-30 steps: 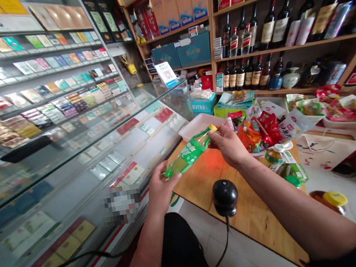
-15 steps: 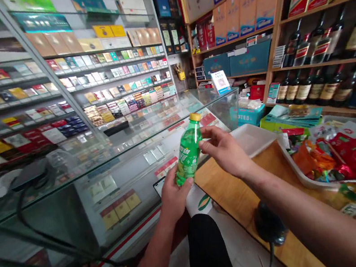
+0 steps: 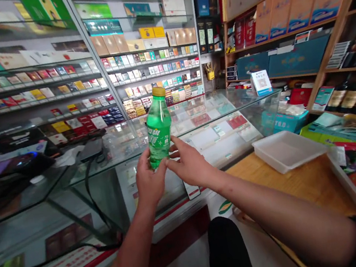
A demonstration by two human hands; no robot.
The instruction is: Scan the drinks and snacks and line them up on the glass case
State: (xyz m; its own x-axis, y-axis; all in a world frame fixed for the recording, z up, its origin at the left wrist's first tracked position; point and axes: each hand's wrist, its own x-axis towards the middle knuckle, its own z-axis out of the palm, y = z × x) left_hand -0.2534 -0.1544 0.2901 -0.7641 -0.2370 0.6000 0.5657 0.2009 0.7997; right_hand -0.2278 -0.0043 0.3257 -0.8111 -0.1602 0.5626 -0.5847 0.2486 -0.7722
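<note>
Green see-through plastic bottle (image 3: 159, 130) with a printed green label and a yellow screw cap (image 3: 159, 92): found aloft, near upright with a slight lean to the right, in front of the clear glass display tabletop (image 3: 237, 100). Left hand (image 3: 149, 179) is closed around the lower body. Right hand (image 3: 187, 161) is partly curled, its fingers set against the bottle's lower right side; blur there prevents certifying how much of the hold it carries.

Changes noted: one second ago the bottle lay nearly level above the brown wooden tabletop (image 3: 288, 181), right hand at the cap. Half a second ago it had been tipped up, right hand near the shoulder. Right hand has since moved down beside the left, and the wearer's view has swung left. The cap is on.

Assessment: handling appears to have passed from the wooden side to the glass side, with both hands committed to the bottle. The translucent white plastic tray (image 3: 289, 147) stands on the wooden tabletop, well apart from both hands.
</note>
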